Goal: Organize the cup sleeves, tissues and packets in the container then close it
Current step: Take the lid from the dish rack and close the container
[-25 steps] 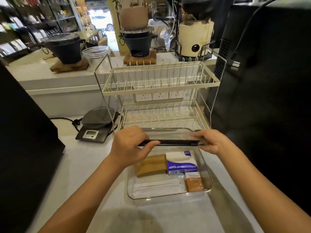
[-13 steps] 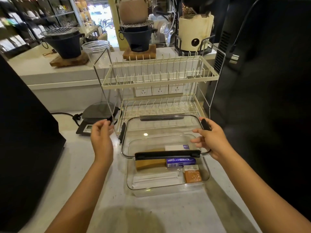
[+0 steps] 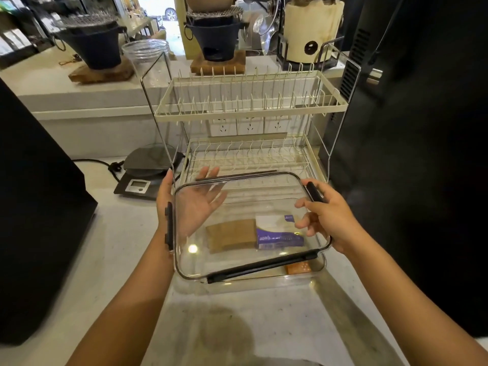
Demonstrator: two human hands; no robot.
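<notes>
Two hands are holding a clear lid (image 3: pixel 237 207) w/ black clips tilted over the clear container (image 3: pixel 303 280) on a pale counter (image 3: pixel 126 249). Left hand (image 3: pixel 184 204) is lying open-palmed, fingers spread, under the lid's left edge; right hand (image 3: pixel 326 220) is gripping the right edge, fingers curled by a clip. Inside are sitting brown cup sleeves (image 3: pixel 231 235), a purple tissue pack (image 3: pixel 278 235) & an orange packet (image 3: pixel 297 268). A dish rack (image 3: pixel 250 112) is standing just behind.

Café back counter: coffee scale (image 3: pixel 148 173), dish rack (image 3: pixel 250 112), charcoal stoves (image 3: pixel 92 46), street beyond.
</notes>
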